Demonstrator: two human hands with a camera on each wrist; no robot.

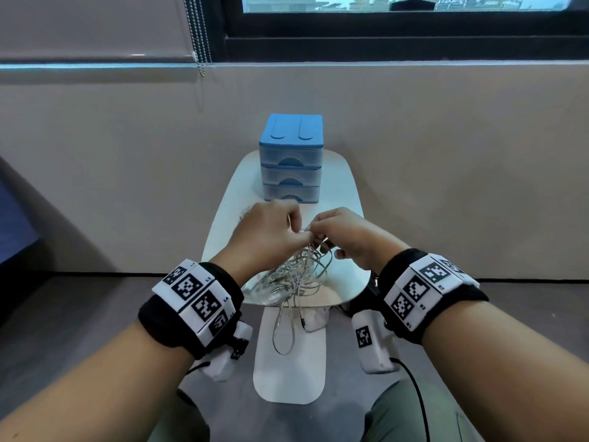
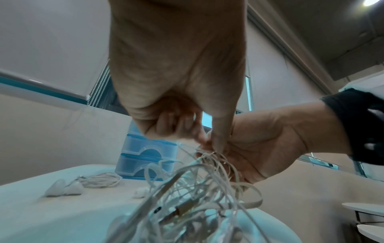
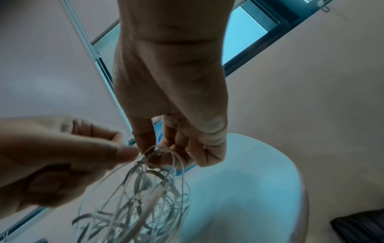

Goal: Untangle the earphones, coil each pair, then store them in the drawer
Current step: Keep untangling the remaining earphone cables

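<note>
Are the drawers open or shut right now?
Shut: all three drawers sit flush in the blue unit, none pulled out, while both hands work the earphones.

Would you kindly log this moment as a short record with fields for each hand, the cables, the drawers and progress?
left hand: pinches a cable at the top of the tangle
right hand: grips the same tangle
tangled earphones: white, lifted, loops hanging past the table edge
coiled pair: lying on the table
drawer unit: blue, three drawers, all closed
progress: untangling
</note>
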